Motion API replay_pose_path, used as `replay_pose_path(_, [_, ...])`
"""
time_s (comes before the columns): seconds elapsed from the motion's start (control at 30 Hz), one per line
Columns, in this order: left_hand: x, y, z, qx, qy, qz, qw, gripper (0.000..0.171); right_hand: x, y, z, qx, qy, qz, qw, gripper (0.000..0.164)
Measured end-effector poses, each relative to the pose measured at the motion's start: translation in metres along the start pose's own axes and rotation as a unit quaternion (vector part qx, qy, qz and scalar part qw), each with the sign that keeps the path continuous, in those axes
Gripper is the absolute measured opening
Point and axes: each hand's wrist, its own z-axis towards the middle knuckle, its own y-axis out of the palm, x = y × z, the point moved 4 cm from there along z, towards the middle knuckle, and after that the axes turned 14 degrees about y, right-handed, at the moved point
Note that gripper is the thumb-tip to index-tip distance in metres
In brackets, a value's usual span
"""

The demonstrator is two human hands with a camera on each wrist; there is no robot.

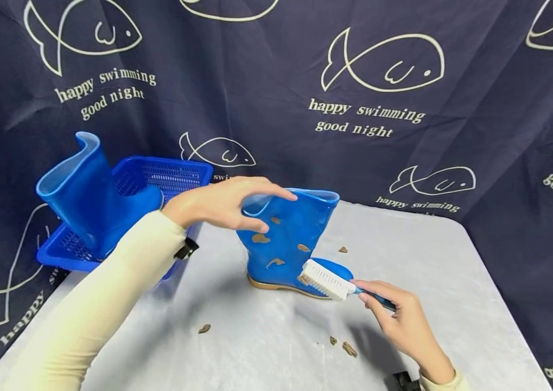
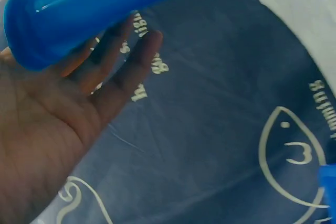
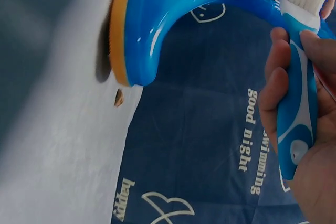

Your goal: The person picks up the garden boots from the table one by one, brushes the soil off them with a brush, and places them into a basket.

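A blue rain boot stands upright on the table, its tan sole down and its toe to the right. Brown patches mark its shaft. My left hand holds the boot by its upper shaft, thumb on the near side; in the left wrist view the fingers reach past the boot's edge. My right hand grips the blue handle of a scrub brush. The brush's white bristle head overlaps the boot's ankle and foot in the head view, with some brown at its tip.
At the left, a second blue rain boot leans in a blue plastic basket. Several brown bits lie scattered on the white tabletop. A dark fish-print curtain hangs behind and beside the table.
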Motion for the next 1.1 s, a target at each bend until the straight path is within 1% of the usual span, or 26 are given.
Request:
replay_pose_path(0.03, [-0.003,0.003,-0.006,0.018,0.002,-0.006,0.9998,0.061,-0.002,0.0,0.003,0.001,-0.001,0.005,1.0,0.038])
replay_pose_path(0.1, [-0.011,0.008,-0.015,0.066,0.002,-0.02,0.9976,0.061,-0.006,0.001,0.009,0.006,-0.009,0.017,1.0,0.039])
replay_pose_path(0.17, [-0.021,0.011,-0.022,0.127,-0.008,-0.034,0.9913,0.061,-0.014,0.002,0.018,0.018,-0.031,0.026,0.999,0.04])
replay_pose_path(0.23, [-0.032,0.015,-0.027,0.185,-0.03,-0.056,0.9806,0.057,-0.023,0.003,0.027,0.032,-0.053,0.037,0.997,0.043])
replay_pose_path(0.3, [-0.041,0.02,-0.03,0.235,-0.056,-0.084,0.9667,0.05,-0.031,0.003,0.035,0.049,-0.069,0.044,0.995,0.044])
replay_pose_path(0.33, [-0.045,0.022,-0.032,0.255,-0.069,-0.097,0.9596,0.047,-0.035,0.004,0.039,0.058,-0.075,0.046,0.994,0.043])
replay_pose_path(0.4, [-0.051,0.026,-0.032,0.287,-0.078,-0.121,0.9471,0.039,-0.041,0.004,0.047,0.076,-0.082,0.046,0.993,0.043])
replay_pose_path(0.47, [-0.056,0.028,-0.03,0.31,-0.085,-0.133,0.9376,0.035,-0.045,0.005,0.056,0.098,-0.087,0.04,0.991,0.042])
replay_pose_path(0.57, [-0.061,0.029,-0.023,0.332,-0.095,-0.14,0.9279,0.034,-0.052,0.007,0.069,0.123,-0.1,0.027,0.987,0.041])
replay_pose_path(0.63, [-0.065,0.029,-0.019,0.34,-0.111,-0.147,0.9222,0.034,-0.058,0.009,0.077,0.136,-0.104,0.012,0.985,0.04])
replay_pose_path(0.7, [-0.07,0.03,-0.014,0.343,-0.122,-0.155,0.9185,0.034,-0.064,0.011,0.084,0.148,-0.107,-0.003,0.983,0.038])
replay_pose_path(0.77, [-0.075,0.029,-0.01,0.345,-0.126,-0.162,0.9159,0.034,-0.07,0.013,0.091,0.158,-0.109,-0.018,0.981,0.036])
replay_pose_path(0.9, [-0.083,0.024,-0.007,0.351,-0.12,-0.163,0.9143,0.033,-0.079,0.02,0.104,0.158,-0.126,-0.046,0.978,0.034])
replay_pose_path(1.0, [-0.088,0.02,-0.008,0.35,-0.117,-0.157,0.9161,0.032,-0.083,0.026,0.11,0.138,-0.145,-0.075,0.977,0.031])
replay_pose_path(1.1, [-0.092,0.018,-0.012,0.344,-0.12,-0.151,0.9188,0.033,-0.085,0.03,0.11,0.118,-0.166,-0.111,0.973,0.032])
